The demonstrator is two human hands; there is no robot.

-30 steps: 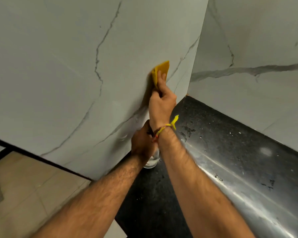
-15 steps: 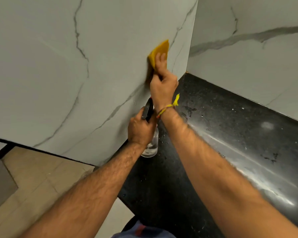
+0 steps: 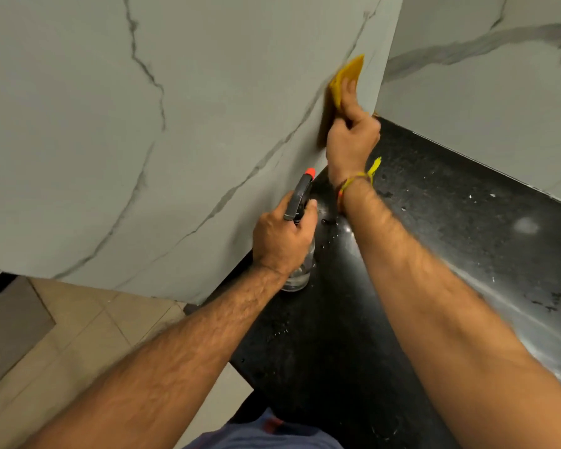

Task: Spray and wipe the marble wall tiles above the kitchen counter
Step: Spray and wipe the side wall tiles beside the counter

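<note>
A white marble wall (image 3: 182, 131) with grey veins fills the left and meets a second marble wall (image 3: 486, 102) at a corner. My right hand (image 3: 352, 131) holds a yellow cloth (image 3: 345, 80) flat against the left wall, close to that corner. Below it, my left hand (image 3: 280, 243) grips a clear spray bottle (image 3: 300, 267) by its dark trigger head, whose orange nozzle tip (image 3: 310, 172) points up toward the wall. The bottle's base hangs just over the black counter (image 3: 450, 228); whether it touches is unclear.
The black counter is glossy with small water drops and runs right along the second wall. Beige floor tiles (image 3: 78, 335) show at lower left, beyond the end of the left wall. A yellow thread band (image 3: 357, 181) circles my right wrist.
My right hand has slid the cloth along the wall toward the corner. The spray bottle's head has come out from behind my right wrist. The view has shifted and tilted down a little.
</note>
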